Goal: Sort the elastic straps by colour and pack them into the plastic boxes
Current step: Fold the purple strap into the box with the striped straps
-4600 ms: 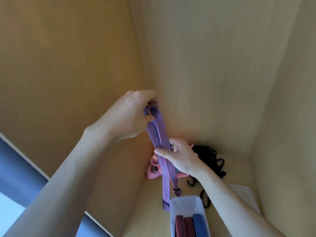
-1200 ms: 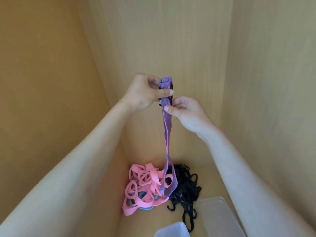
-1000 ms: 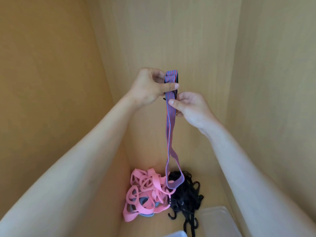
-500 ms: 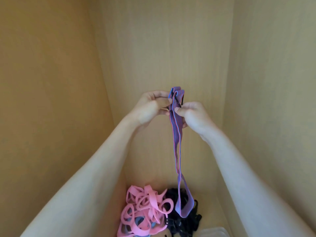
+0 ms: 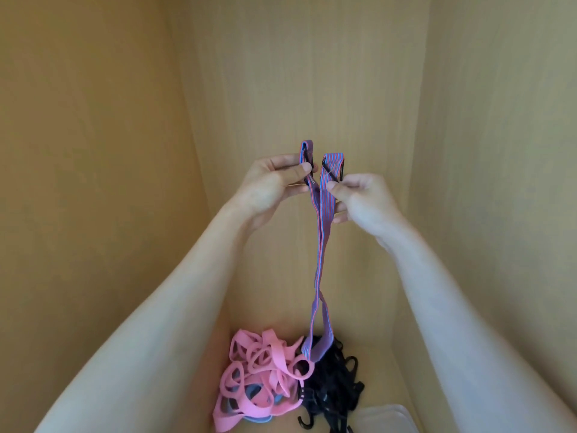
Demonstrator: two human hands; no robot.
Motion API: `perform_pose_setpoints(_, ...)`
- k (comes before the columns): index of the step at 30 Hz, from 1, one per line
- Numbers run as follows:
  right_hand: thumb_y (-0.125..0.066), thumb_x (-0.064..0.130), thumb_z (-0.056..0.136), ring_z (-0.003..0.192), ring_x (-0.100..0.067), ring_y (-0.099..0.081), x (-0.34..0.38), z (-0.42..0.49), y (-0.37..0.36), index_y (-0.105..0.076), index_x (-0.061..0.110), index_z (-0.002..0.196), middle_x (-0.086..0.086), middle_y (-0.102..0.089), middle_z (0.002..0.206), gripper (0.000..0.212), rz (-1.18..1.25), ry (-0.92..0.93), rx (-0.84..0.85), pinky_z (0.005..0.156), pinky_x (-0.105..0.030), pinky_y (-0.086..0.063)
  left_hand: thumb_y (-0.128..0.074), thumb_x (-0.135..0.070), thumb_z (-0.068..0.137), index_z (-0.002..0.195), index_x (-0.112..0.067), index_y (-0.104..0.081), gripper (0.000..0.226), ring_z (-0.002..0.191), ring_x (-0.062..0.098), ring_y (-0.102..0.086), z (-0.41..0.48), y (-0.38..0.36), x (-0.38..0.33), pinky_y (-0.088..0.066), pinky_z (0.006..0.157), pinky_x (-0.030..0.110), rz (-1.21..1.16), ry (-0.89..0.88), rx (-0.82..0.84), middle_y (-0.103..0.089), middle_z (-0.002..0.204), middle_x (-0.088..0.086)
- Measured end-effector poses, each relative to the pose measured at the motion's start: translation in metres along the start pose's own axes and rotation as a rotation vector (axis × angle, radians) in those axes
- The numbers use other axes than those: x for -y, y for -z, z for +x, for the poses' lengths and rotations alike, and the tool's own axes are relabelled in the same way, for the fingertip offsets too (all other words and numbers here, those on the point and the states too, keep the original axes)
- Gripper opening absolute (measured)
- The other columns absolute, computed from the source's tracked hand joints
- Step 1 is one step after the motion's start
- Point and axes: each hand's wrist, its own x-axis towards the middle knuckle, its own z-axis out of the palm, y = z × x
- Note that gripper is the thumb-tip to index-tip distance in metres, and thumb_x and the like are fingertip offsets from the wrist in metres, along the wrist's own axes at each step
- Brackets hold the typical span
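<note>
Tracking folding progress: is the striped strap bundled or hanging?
Hanging: left hand and right hand pinch the ends of the striped strap; its loop dangles.

Left panel [image 5: 78,151]: a broad wooden wall filled the whole 9 o'clock side from top edge to bottom, warm yellow-tan with only a faint grain.
Back panel [image 5: 296,73]: dead ahead at 12 o'clock was paler wood with fine vertical grain, running down to meet the floor.
Right panel [image 5: 505,151]: the same wood covered the 3 o'clock side, a shade greyer.
Left corner seam [image 5: 187,120]: it started at 11 o'clock and slanted inward on its way down.
Right corner seam [image 5: 424,120]: it dropped almost straight from 1 o'clock towards 5 o'clock.
Floor [image 5: 374,364]: a wooden base sat low at 6 o'clock, touching the back and right panels, with a bare strip showing towards 5 o'clock.
</note>
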Motion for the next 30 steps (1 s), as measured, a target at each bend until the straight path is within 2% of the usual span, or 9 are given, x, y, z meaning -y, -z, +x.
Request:
perform_pose_setpoints(4,-0.063,0.017,0.098,0.075,-0.023,-0.070,-0.004,0.004,0.003,-0.067,0.014,0.069,-0.014,-0.076,0.092,0.029,0.011,0.003,-0.085,0.050,-0.025,-0.054,-0.067,-0.010,0.094,0.119,-0.001,-0.067,0.026,0.092,0.011,-0.069,0.000,0.005,-0.004,-0.055,0.081,0.023,0.046,-0.009,-0.031,-0.074,0.105,0.004)
perform_pose_setpoints(7,-0.063,0.019,0.098,0.063,-0.021,-0.066,-0.008,0.008,0.006,-0.069,0.006,0.076,-0.016,-0.075,0.089,0.026,0.009,-0.014,-0.114,0.058,-0.036,-0.059,-0.068,-0.010,0.093,0.125,0.001,-0.064,0.034,0.100,0.016,-0.069,-0.001,0.008,-0.006,-0.058,0.089,0.029,0.037,-0.007,-0.049,-0.073,0.114,0.010)
perform_pose_setpoints(9,-0.062,0.020,0.099,0.059,-0.020,-0.064,-0.009,0.009,0.010,-0.070,0.009,0.078,-0.011,-0.074,0.084,0.025,0.031,-0.033,-0.113,0.066,-0.041,-0.059,-0.069,-0.007,0.092,0.125,0.002,-0.063,0.034,0.100,0.020,-0.068,-0.002,0.010,-0.008,-0.059,0.090,0.032,0.006,-0.004,-0.066,-0.070,0.119,0.017)
perform_pose_setpoints(13,-0.056,0.014,0.101,0.064,-0.025,-0.060,-0.007,0.006,0.013,-0.067,0.014,0.081,-0.007,-0.068,0.079,0.022,0.165,-0.070,-0.066,0.054,-0.030,-0.055,-0.072,-0.006,0.090,0.118,-0.002,-0.065,0.029,0.094,0.019,-0.070,-0.002,0.012,-0.006,-0.059,0.091,0.036,0.008,-0.004,-0.105,-0.071,0.109,0.015)
perform_pose_setpoints(17,-0.055,0.013,0.102,0.058,-0.023,-0.063,-0.004,0.001,0.010,-0.065,0.012,0.083,-0.006,-0.066,0.073,0.021,0.215,-0.074,0.010,0.051,-0.026,-0.050,-0.075,-0.008,0.088,0.106,-0.006,-0.069,0.019,0.073,0.010,-0.069,0.000,0.009,0.001,-0.061,0.079,0.028,0.029,0.017,-0.130,-0.070,0.081,-0.001)
perform_pose_setpoints(20,-0.055,0.014,0.102,0.056,-0.021,-0.062,-0.001,-0.003,0.005,-0.065,0.011,0.082,-0.006,-0.065,0.074,0.022,0.218,-0.049,0.047,0.050,-0.026,-0.048,-0.075,-0.012,0.089,0.090,-0.013,-0.069,0.005,0.064,0.005,-0.066,0.000,0.004,0.006,-0.055,0.063,0.020,0.096,0.020,-0.138,-0.069,0.074,-0.003)
perform_pose_setpoints(23,-0.055,0.015,0.103,0.057,-0.018,-0.062,0.000,-0.006,0.002,-0.064,0.011,0.081,-0.006,-0.068,0.077,0.024,0.202,-0.024,0.085,0.051,-0.027,-0.049,-0.074,-0.016,0.090,0.091,-0.013,-0.068,0.007,0.059,0.006,-0.064,-0.002,0.000,0.009,-0.047,0.052,0.018,0.126,0.030,-0.152,-0.069,0.071,-0.006)
perform_pose_setpoints(26,-0.053,0.015,0.104,0.054,-0.014,-0.061,0.000,-0.008,-0.002,-0.064,0.011,0.080,-0.002,-0.069,0.071,0.026,0.192,-0.015,0.108,0.050,-0.025,-0.049,-0.071,-0.017,0.093,0.098,-0.011,-0.068,0.008,0.061,0.008,-0.065,-0.005,-0.005,0.011,-0.046,0.051,0.018,0.125,0.051,-0.118,-0.071,0.077,-0.001)
perform_pose_setpoints(30,-0.054,0.019,0.104,0.058,-0.014,-0.061,-0.003,-0.010,-0.004,-0.065,0.012,0.080,-0.009,-0.070,0.081,0.027,0.171,-0.019,0.109,0.052,-0.026,-0.049,-0.069,-0.014,0.094,0.107,-0.003,-0.068,0.017,0.068,0.014,-0.065,-0.006,-0.008,0.010,-0.055,0.059,0.020,0.115,0.075,-0.079,-0.070,0.087,0.009)
